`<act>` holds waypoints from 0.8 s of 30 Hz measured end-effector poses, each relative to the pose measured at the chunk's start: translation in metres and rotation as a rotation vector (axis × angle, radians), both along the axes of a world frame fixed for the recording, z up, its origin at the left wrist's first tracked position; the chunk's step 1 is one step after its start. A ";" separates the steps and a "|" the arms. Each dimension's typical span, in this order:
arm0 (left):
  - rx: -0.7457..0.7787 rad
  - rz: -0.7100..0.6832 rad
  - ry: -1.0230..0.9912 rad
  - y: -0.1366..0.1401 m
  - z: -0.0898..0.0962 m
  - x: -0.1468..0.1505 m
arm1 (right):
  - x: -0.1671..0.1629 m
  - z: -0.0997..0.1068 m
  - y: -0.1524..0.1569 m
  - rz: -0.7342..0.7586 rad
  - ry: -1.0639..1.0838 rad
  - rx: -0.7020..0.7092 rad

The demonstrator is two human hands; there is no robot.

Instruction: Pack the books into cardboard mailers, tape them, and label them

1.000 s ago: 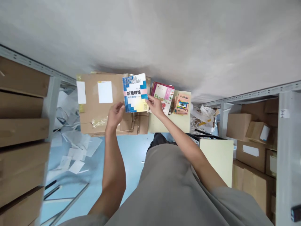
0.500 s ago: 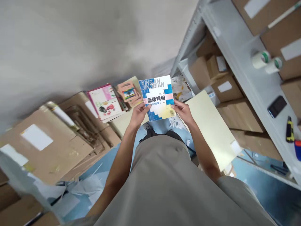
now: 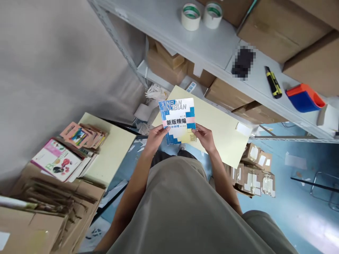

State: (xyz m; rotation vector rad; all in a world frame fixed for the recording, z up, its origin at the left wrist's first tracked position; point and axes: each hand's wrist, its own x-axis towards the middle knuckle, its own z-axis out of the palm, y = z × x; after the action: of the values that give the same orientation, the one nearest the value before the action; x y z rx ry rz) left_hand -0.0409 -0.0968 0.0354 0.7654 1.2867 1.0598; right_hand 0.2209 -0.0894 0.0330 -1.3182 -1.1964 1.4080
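Item 1: physics workbook [image 3: 178, 121], softcover, blue, white and yellow, front cover facing the wearer. Location: held in the air before the body; in view it crosses the near edge of the cream table [image 3: 222, 128], toward that edge's left end. Its height above the tabletop cannot be told.

Item 2: left hand [image 3: 155, 138], clamped on the workbook's left edge, below mid-height, thumb on the cover.

Item 3: right hand [image 3: 205, 138], clamped likewise on the right edge; the fingers behind the book are mostly hidden.

Risk, workbook: both grips sit low, so the upper part may flop back if the pages are limp. Released too near the table's edge, it could tip off toward the floor. Uneven pull between the hands might crease or tear the cover.

Item 4: side table [image 3: 120, 150], at left. By its wall-side edge, orange booklets [image 3: 76, 135] lie fanned beside a fruit-covered book [image 3: 57, 158] atop a pile. Risk: a brush of the left arm could slide these uneven stacks.

Item 5: grey shelf [image 3: 161, 12], above the table's far edge. Near its front edge: utility knife [image 3: 274, 83], blade position unclear; farther left, two tape rolls [image 3: 190, 17]. Risk: a careless reach along this edge could knock the knife down.
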 end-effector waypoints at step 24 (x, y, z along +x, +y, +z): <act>0.292 -0.135 0.314 -0.001 0.038 0.106 | 0.049 0.030 -0.009 -0.210 -0.139 0.106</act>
State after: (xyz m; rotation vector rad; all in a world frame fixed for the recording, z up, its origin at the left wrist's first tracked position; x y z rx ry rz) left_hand 0.0655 -0.0980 0.0736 1.2636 1.3341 1.0583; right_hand 0.2702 -0.0987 0.0631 -1.4409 -1.1683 1.1047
